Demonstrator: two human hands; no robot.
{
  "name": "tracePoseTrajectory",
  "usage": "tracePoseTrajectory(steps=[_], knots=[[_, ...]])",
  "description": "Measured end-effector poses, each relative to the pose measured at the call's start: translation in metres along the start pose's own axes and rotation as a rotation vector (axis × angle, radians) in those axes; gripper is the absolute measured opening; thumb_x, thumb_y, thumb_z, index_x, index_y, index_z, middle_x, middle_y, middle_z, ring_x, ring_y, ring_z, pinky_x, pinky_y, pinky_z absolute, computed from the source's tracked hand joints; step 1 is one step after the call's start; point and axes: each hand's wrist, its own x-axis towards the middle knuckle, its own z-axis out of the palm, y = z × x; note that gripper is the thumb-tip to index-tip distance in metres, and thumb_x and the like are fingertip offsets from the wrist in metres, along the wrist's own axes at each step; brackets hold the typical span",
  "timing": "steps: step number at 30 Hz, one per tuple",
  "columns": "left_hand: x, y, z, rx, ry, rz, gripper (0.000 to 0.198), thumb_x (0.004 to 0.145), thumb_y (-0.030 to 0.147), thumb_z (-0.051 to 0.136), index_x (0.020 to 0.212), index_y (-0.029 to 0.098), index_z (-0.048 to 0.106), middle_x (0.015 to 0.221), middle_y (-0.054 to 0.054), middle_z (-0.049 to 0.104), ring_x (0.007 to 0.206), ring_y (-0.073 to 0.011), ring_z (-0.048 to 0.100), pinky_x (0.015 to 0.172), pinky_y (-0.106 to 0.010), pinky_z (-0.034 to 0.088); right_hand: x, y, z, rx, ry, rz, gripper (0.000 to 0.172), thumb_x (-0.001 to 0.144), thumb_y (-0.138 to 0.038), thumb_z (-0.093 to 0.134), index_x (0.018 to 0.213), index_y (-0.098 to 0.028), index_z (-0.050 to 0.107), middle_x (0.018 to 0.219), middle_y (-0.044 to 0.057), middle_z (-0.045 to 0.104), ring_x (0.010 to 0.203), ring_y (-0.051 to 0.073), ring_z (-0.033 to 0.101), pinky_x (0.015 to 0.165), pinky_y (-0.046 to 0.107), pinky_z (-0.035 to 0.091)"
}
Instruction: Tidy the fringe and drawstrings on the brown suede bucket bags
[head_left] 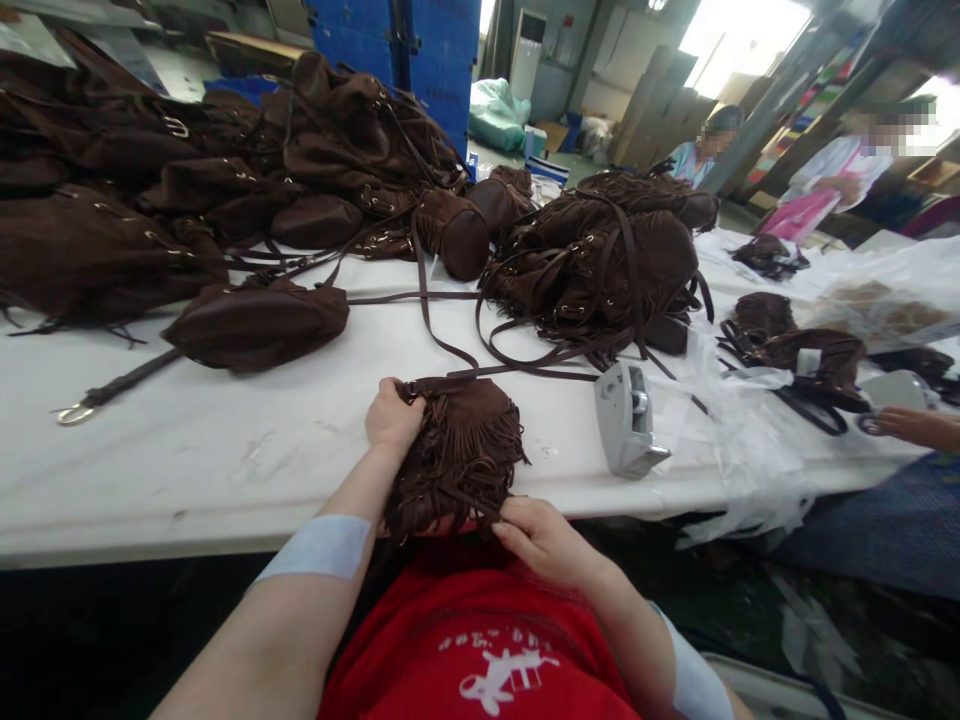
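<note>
A small dark brown fringed bag (469,430) lies at the table's front edge, its smooth base turned away from me and its fringe hanging toward my body. My left hand (395,418) is closed on the bag's far left corner. With thumb and fingers pinched, my right hand (541,535) grips the bag's near right edge, at the fringe. The exact bit between those fingertips is too small to make out. A thin brown strap (442,345) runs across the table just beyond the bag.
A grey tape dispenser (626,420) stands to the right, beside crumpled clear plastic (739,440). Brown bags (600,260) are heaped beyond, with a larger pile (225,170) at left. Another person's hand (911,425) is at far right. Two people work in the background.
</note>
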Motion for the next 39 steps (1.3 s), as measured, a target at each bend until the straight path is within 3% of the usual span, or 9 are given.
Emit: tracePoseTrajectory(steps=[7, 10, 13, 16, 19, 22, 26, 33, 39], knots=[[0.001, 0.001, 0.001, 0.021, -0.012, -0.024, 0.039, 0.079, 0.045, 0.056, 0.11, 0.022, 0.048, 0.095, -0.011, 0.069, 0.09, -0.0299, 0.067, 0.074, -0.037, 0.05, -0.044, 0.034, -0.035, 0.13, 0.099, 0.295, 0.049, 0.094, -0.043, 0.046, 0.053, -0.017, 0.042, 0.049, -0.004, 0.038, 0.049, 0.009, 0.036, 0.05, 0.023, 0.027], [0.003, 0.0, 0.003, 0.017, -0.01, -0.017, 0.04, 0.079, 0.046, 0.057, 0.11, 0.022, 0.048, 0.093, -0.01, 0.069, 0.089, -0.0302, 0.067, 0.074, -0.037, 0.05, -0.047, 0.035, -0.057, 0.113, 0.239, 0.267, 0.04, 0.093, -0.042, 0.048, 0.062, -0.017, 0.053, 0.057, -0.002, 0.051, 0.056, 0.011, 0.047, 0.056, 0.024, 0.037], [0.004, 0.0, 0.004, 0.016, -0.005, -0.011, 0.039, 0.079, 0.046, 0.056, 0.109, 0.023, 0.048, 0.093, -0.01, 0.069, 0.087, -0.03, 0.067, 0.073, -0.038, 0.049, -0.02, 0.025, -0.065, -0.01, 0.293, 0.11, 0.02, 0.086, -0.036, 0.06, 0.097, -0.019, 0.063, 0.097, 0.006, 0.064, 0.091, 0.018, 0.058, 0.081, 0.03, 0.045], [0.003, 0.001, 0.003, 0.017, -0.011, -0.01, 0.038, 0.08, 0.044, 0.055, 0.11, 0.023, 0.048, 0.095, -0.011, 0.069, 0.089, -0.0298, 0.067, 0.074, -0.038, 0.049, 0.032, 0.014, -0.049, -0.114, 0.261, 0.015, 0.046, 0.082, -0.037, 0.065, 0.124, -0.024, 0.055, 0.132, 0.009, 0.052, 0.121, 0.023, 0.047, 0.102, 0.038, 0.038], [0.002, 0.001, 0.001, 0.026, -0.018, -0.018, 0.04, 0.08, 0.043, 0.056, 0.112, 0.022, 0.047, 0.097, -0.011, 0.069, 0.091, -0.0298, 0.067, 0.074, -0.037, 0.049, 0.084, 0.003, -0.02, -0.274, 0.146, 0.019, 0.051, 0.079, -0.041, 0.068, 0.124, -0.021, 0.054, 0.127, 0.01, 0.052, 0.119, 0.025, 0.045, 0.103, 0.041, 0.036], [0.001, 0.001, 0.0, 0.032, -0.015, -0.009, 0.039, 0.08, 0.043, 0.056, 0.111, 0.022, 0.047, 0.095, -0.011, 0.069, 0.091, -0.0293, 0.067, 0.074, -0.036, 0.049, 0.106, -0.01, 0.006, -0.466, 0.086, 0.057, 0.028, 0.084, -0.036, 0.062, 0.103, -0.016, 0.06, 0.105, 0.01, 0.058, 0.104, 0.025, 0.049, 0.095, 0.039, 0.04], [0.0, -0.001, 0.001, 0.031, -0.01, 0.005, 0.038, 0.079, 0.044, 0.056, 0.111, 0.023, 0.048, 0.093, -0.01, 0.069, 0.089, -0.0293, 0.067, 0.073, -0.036, 0.049, 0.075, -0.014, 0.018, -0.472, 0.028, 0.035, 0.012, 0.09, -0.027, 0.054, 0.087, -0.018, 0.059, 0.089, 0.006, 0.059, 0.088, 0.019, 0.053, 0.081, 0.03, 0.041], [0.003, -0.001, 0.003, 0.027, -0.006, -0.002, 0.04, 0.078, 0.046, 0.056, 0.11, 0.023, 0.049, 0.093, -0.01, 0.069, 0.088, -0.0308, 0.067, 0.073, -0.038, 0.049, -0.026, 0.018, 0.006, -0.151, -0.102, 0.172, 0.021, 0.087, -0.03, 0.058, 0.07, -0.017, 0.056, 0.072, 0.0, 0.057, 0.067, 0.012, 0.049, 0.061, 0.023, 0.032], [0.002, 0.001, 0.001, 0.023, -0.004, -0.01, 0.038, 0.078, 0.044, 0.056, 0.109, 0.023, 0.048, 0.092, -0.01, 0.069, 0.088, -0.0307, 0.067, 0.073, -0.038, 0.049, -0.059, 0.036, -0.025, 0.067, -0.033, 0.372, 0.037, 0.09, -0.037, 0.055, 0.06, -0.016, 0.05, 0.056, -0.004, 0.045, 0.055, 0.009, 0.039, 0.054, 0.022, 0.029]])
